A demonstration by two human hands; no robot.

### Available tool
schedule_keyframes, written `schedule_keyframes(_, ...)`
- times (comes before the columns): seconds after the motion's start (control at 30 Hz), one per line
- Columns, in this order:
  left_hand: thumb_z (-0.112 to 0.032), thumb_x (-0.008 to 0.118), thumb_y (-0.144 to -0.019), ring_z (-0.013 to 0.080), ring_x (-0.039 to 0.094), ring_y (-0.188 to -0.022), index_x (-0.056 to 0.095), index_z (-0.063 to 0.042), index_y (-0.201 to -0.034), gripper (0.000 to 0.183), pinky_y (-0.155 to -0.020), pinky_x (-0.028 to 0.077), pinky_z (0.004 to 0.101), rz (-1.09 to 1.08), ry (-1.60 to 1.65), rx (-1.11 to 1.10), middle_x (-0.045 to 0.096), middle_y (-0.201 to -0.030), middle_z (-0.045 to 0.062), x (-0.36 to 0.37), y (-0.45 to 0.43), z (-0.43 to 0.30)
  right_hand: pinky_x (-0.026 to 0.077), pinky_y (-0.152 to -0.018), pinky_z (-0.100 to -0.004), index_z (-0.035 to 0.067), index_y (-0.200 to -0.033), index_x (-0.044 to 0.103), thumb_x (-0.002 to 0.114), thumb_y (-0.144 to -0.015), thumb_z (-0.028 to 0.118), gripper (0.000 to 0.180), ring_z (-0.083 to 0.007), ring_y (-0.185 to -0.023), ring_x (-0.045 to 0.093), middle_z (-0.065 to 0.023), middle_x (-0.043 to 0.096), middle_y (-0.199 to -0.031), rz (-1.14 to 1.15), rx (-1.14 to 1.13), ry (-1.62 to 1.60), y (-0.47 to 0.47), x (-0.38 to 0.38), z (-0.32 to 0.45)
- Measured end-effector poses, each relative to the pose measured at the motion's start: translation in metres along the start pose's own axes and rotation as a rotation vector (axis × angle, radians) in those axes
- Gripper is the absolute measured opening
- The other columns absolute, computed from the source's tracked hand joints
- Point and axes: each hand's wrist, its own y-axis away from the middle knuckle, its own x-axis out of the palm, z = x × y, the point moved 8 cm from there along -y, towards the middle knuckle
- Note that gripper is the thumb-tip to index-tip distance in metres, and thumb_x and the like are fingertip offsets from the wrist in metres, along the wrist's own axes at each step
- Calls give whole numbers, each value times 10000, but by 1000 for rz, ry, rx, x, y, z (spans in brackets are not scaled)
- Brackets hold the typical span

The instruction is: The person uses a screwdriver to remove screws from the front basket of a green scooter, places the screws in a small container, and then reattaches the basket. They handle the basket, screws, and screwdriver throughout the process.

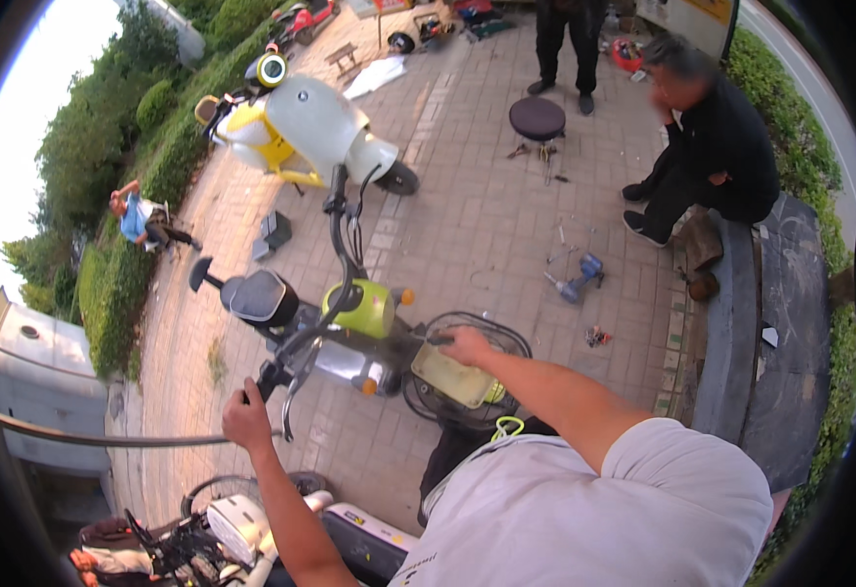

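Note:
An electric scooter with a lime-green headlight housing [369, 308] and orange turn signals stands in front of me. My left hand [248, 418] is wrapped around one end of its black handlebar [336, 290], beside a brake lever [288, 411]. The fingers of my right hand [464, 345] are closed on a small dark part [439, 339], partly hidden by the hand. It lies at the edge of a pale yellow plastic tray [446, 378], which sits within a black ring-shaped frame [527, 345]. The scooter's dark seat [257, 296] is beyond the handlebar.
A blue cordless power tool [580, 279] and loose hand tools lie on the brick paving. Beyond them is a round stool [537, 118]. One person [721, 139] sits on the right ledge, another [567, 44] stands. A yellow-and-white scooter [310, 125] and a white two-wheeler [240, 521] are parked nearby.

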Motion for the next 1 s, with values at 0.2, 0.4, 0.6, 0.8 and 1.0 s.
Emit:
schedule_keyframes(0.2,-502,528,-907,353,619,-643,707,-78,-741,490,-565,455,451,60,-39,-36,655,-695,149,-7,2,19,504,-732,-353,46,-1178,655,725,-738,270,499,-231,-771,639,-140,673,-840,274,639,-644,20,19,7)
schedule_keyframes(0.4,-504,513,-927,337,617,-696,711,-70,-828,487,-606,458,425,110,95,-25,655,-744,145,-2,3,15,490,-679,-331,6,-1109,672,708,-790,223,388,-161,-727,614,-119,670,-818,208,305,-276,6,-10,13)
schedule_keyframes(0.6,-275,594,-947,284,596,-897,675,19,-1020,314,-803,475,388,73,421,-57,650,-990,154,-10,14,28,482,-644,-319,-60,-1081,613,665,-818,207,379,-160,-694,609,-92,655,-840,103,413,-712,72,-78,-12)
schedule_keyframes(0.8,-100,613,-911,253,551,-1018,656,14,-1023,166,-850,458,373,-340,479,262,634,-1035,127,-80,55,-40,478,-733,-345,-61,-1092,575,672,-787,256,450,-219,-799,616,-140,640,-928,-73,492,-421,161,-122,-101)
schedule_keyframes(1.0,-98,682,-837,226,612,-752,670,-9,-945,141,-697,487,301,827,1045,375,617,-845,119,34,183,-205,474,-786,-354,-65,-1035,604,692,-748,292,466,-239,-852,611,-168,640,-931,-104,591,-286,191,-125,-114)
